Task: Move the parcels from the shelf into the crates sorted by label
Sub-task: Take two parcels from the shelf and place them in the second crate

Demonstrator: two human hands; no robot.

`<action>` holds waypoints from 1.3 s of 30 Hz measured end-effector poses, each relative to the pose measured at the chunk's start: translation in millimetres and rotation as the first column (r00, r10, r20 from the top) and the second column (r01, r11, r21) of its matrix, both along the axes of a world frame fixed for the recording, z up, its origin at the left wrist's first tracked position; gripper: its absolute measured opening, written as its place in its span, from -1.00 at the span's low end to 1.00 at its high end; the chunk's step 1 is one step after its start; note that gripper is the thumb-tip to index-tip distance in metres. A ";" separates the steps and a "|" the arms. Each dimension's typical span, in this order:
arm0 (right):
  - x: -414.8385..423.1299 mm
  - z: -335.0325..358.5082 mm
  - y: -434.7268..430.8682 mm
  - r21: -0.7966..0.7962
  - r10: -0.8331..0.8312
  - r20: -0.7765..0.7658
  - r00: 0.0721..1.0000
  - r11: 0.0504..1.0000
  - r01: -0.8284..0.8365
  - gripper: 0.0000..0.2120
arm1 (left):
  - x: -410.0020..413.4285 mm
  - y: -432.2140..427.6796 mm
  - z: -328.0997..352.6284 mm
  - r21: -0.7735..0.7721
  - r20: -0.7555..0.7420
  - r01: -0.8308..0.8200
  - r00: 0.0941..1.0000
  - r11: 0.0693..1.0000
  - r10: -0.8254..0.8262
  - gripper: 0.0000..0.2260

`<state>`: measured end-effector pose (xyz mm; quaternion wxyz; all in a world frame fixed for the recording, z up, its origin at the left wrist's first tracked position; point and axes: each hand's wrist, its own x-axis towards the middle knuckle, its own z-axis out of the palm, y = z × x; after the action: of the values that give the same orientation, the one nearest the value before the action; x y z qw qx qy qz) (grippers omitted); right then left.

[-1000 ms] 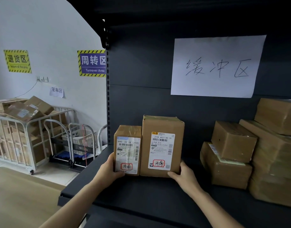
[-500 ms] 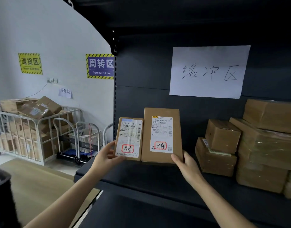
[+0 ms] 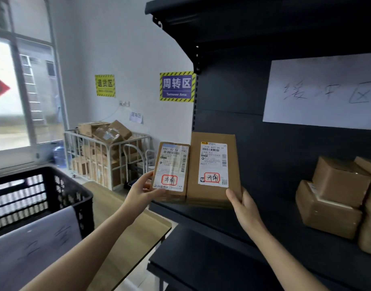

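At the left end of the dark metal shelf [image 3: 285, 223], a smaller brown cardboard parcel [image 3: 171, 172] and a taller brown cardboard parcel [image 3: 214, 169] are held upright, touching side by side. Their white labels face the camera, each with a red-ringed handwritten mark. The left hand [image 3: 141, 191] grips the smaller one's lower left corner, thumb on its front; the right hand [image 3: 242, 203] grips the taller one's lower right corner. A black slatted plastic crate [image 3: 61, 190] sits well apart at lower left.

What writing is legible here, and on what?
"周转区 Turnover Area": blue wall sign
"退货区": yellow wall sign
"640- X2 14 (714)", "济南": smaller parcel
"210A A027-00 19", "济南": larger parcel
"缓冲区": shelf sheet, smeared
Too blurred: crate paper, wall note
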<state>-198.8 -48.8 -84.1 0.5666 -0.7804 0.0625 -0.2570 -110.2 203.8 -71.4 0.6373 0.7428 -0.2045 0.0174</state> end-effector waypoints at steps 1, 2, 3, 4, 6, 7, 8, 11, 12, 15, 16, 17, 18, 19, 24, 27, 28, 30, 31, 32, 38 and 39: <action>4.4 1.1 7.9 0.001 0.021 0.005 1.000 1.000 -0.021 -0.62 | -2.1 8.8 2.0 -0.006 0.003 -0.019 1.000 1.000 0.019 -0.53; 9.2 2.1 16.2 0.002 0.044 0.010 0.999 0.999 -0.044 -0.64 | -4.5 17.5 4.2 -0.016 0.007 -0.037 0.999 0.999 0.037 -0.56; 14.2 3.2 24.9 0.001 0.067 0.016 0.998 0.998 -0.067 -0.66 | -6.6 26.2 5.9 -0.027 0.007 -0.057 0.998 0.998 0.057 -0.58; 19.7 3.7 34.0 -0.001 0.088 0.023 0.996 0.996 -0.088 -0.68 | -8.3 35.5 7.2 -0.036 0.010 -0.079 0.997 0.996 0.079 -0.59; 31.1 4.3 54.0 -0.004 0.129 0.038 0.991 0.992 -0.129 -0.76 | -9.5 56.3 7.5 -0.040 0.009 -0.122 0.992 0.992 0.122 -0.59; 36.5 4.0 64.9 -0.005 0.153 0.043 0.987 0.988 -0.153 -0.79 | -8.9 67.6 6.7 -0.043 0.006 -0.146 0.989 0.988 0.147 -0.58; 42.2 3.3 76.1 -0.005 0.177 0.047 0.983 0.984 -0.177 -0.80 | -8.0 79.1 5.9 -0.044 0.000 -0.173 0.985 0.984 0.173 -0.58; 60.9 -1.4 110.6 0.004 0.245 0.050 0.968 0.969 -0.246 -0.79 | -3.8 114.3 4.0 -0.057 -0.016 -0.232 0.973 0.971 0.231 -0.58; 67.6 -2.7 122.5 0.010 0.268 0.045 0.962 0.963 -0.269 -0.79 | -2.4 125.8 3.5 -0.058 -0.017 -0.243 0.970 0.968 0.243 -0.57; 90.1 -5.5 158.8 0.033 0.325 0.030 0.945 0.945 -0.326 -0.73 | 5.2 162.2 1.8 -0.062 -0.022 -0.276 0.961 0.959 0.275 -0.57; 97.4 -5.7 171.1 0.033 0.342 0.026 0.939 0.939 -0.342 -0.73 | 8.9 174.8 1.4 -0.069 -0.028 -0.286 0.958 0.956 0.285 -0.58; 105.4 -6.2 183.3 0.030 0.353 0.023 0.935 0.935 -0.353 -0.74 | 13.1 187.4 1.4 -0.075 -0.032 -0.290 0.957 0.954 0.288 -0.59; 113.1 -6.8 195.5 0.028 0.361 0.024 0.932 0.932 -0.362 -0.77 | 17.4 199.9 1.7 -0.078 -0.035 -0.292 0.956 0.953 0.290 -0.59; 121.0 -7.0 208.1 0.026 0.367 0.025 0.930 0.929 -0.368 -0.80 | 23.0 212.5 2.3 -0.080 -0.039 -0.300 0.954 0.951 0.297 -0.58; 159.1 -6.5 265.8 0.020 0.381 0.019 0.924 0.924 -0.381 -0.83 | 55.9 267.5 3.4 -0.089 -0.018 -0.336 0.942 0.938 0.335 -0.52; 186.7 -9.1 303.1 0.016 0.369 0.015 0.929 0.929 -0.369 -0.82 | 77.6 303.0 1.8 -0.087 -0.012 -0.336 0.942 0.938 0.336 -0.53; 194.6 -10.6 315.1 0.017 0.372 0.012 0.928 0.928 -0.372 -0.82 | 83.7 314.5 0.4 -0.083 -0.016 -0.342 0.940 0.936 0.342 -0.53; 207.8 -13.3 338.5 0.017 0.378 -0.001 0.926 0.926 -0.377 -0.80 | 94.6 336.4 -4.2 -0.081 -0.032 -0.357 0.934 0.930 0.356 -0.54; 213.9 -14.7 349.6 0.018 0.381 -0.005 0.925 0.925 -0.380 -0.78 | 99.2 346.9 -6.9 -0.080 -0.045 -0.367 0.930 0.927 0.364 -0.55; 220.5 -16.7 359.6 0.021 0.382 -0.011 0.924 0.924 -0.382 -0.77 | 103.0 356.4 -9.5 -0.077 -0.057 -0.373 0.928 0.925 0.369 -0.55; 261.3 -26.0 411.7 -0.001 0.421 -0.105 0.901 0.906 -0.424 -0.68 | 122.1 402.4 -21.3 -0.060 -0.111 -0.434 0.898 0.899 0.426 -0.56; 268.2 -27.4 419.0 0.001 0.436 -0.121 0.892 0.898 -0.439 -0.68 | 124.9 408.5 -22.8 -0.061 -0.122 -0.447 0.891 0.893 0.437 -0.57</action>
<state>69.4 370.2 -111.5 0.5947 -0.7958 -0.0846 -0.0771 14.7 612.3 -94.2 0.6583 0.7411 0.0045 0.1318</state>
